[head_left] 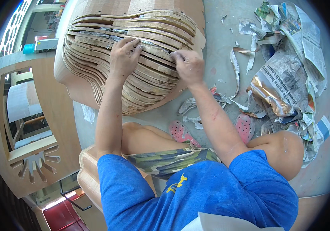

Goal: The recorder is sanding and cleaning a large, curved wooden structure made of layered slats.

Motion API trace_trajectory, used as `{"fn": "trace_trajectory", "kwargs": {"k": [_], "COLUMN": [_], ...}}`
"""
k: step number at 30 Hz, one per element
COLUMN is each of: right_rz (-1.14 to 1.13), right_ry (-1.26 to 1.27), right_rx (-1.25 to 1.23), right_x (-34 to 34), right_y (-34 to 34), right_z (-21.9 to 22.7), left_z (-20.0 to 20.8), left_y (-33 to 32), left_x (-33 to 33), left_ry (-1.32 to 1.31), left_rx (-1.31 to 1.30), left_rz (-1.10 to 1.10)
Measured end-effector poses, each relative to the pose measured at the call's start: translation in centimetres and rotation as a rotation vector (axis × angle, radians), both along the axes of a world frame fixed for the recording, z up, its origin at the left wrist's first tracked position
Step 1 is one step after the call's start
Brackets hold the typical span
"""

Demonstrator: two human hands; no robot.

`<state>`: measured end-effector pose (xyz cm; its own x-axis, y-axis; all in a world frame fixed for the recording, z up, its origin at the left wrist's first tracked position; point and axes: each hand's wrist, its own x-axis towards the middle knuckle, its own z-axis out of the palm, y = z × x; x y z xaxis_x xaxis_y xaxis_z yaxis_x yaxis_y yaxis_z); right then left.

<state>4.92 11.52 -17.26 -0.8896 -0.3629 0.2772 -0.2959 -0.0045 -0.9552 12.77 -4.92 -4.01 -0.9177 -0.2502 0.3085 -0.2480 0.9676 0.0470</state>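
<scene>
In front of me lies a curved wooden form (153, 82) built of many bent slats with narrow gaps between them. A thin strip of newspaper (154, 44) runs along one gap near its upper middle. My left hand (124, 59) has its fingertips bent down onto the strip's left end. At the strip's right end, my right hand (189, 67) is closed, thumb and curled fingers pressed together at the slats. Crumpled paper wads (115, 37) sit in gaps left of my left hand. What lies under the fingertips is partly hidden.
A heap of crumpled newspaper (280, 77) and torn scraps lies on the grey floor to the right. Pink clogs (182, 133) are on my feet. At left stands a wooden panel (45, 96) with cut-outs, and a red object (66, 215) lies beyond it.
</scene>
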Motion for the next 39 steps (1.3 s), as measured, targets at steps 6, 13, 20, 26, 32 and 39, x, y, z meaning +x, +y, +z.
{"fn": "trace_trajectory", "kwargs": {"k": [6, 13, 20, 26, 32, 39], "right_rz": [0.055, 0.016, 0.025, -0.172, -0.029, 0.039], "right_ry": [0.049, 0.243, 0.21, 0.272, 0.145, 0.159], "right_rx": [-0.093, -0.032, -0.017, 0.055, 0.129, 0.059], "right_x": [-3.3, -1.0, -0.4, 2.1, 3.0, 1.3], "right_y": [0.6, 0.1, 0.2, 0.4, 0.2, -0.4], "right_z": [-1.3, -2.9, -2.2, -0.6, 1.5, 1.8], "left_z": [0.1, -0.3, -0.4, -1.4, -0.6, 0.4], "left_y": [0.7, 0.9, 1.7, 2.2, 2.8, 2.2], "left_x": [-0.1, 0.2, 0.0, 1.0, 1.6, 0.9], "left_ry": [-0.043, -0.036, -0.062, -0.02, -0.064, -0.181], "left_rx": [-0.064, -0.031, -0.073, -0.163, -0.264, -0.273], "left_rz": [0.016, 0.051, 0.123, 0.015, 0.082, 0.029]}}
